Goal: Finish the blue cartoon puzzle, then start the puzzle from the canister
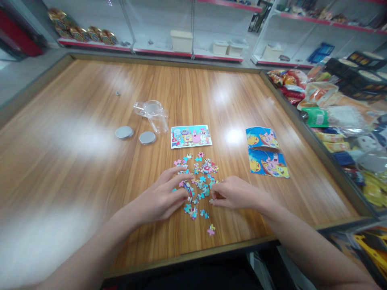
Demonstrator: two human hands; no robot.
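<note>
A heap of small loose jigsaw pieces (pixel 200 177) lies on the wooden table (pixel 90 153) in front of me. My left hand (pixel 163 197) rests on the heap's left side, fingers spread flat over the pieces. My right hand (pixel 236 194) is at the heap's right edge, its fingertips pinched together on a small piece I can barely make out. Beyond the heap lies a cartoon picture card (pixel 191 136). Two assembled blue puzzle sections (pixel 267 155) sit to the right.
A clear plastic jar (pixel 155 114) lies on its side at centre left, with two round metal lids (pixel 136 135) beside it. Bags of snacks (pixel 338 121) crowd the area past the table's right edge. Shelves with boxes run along the back.
</note>
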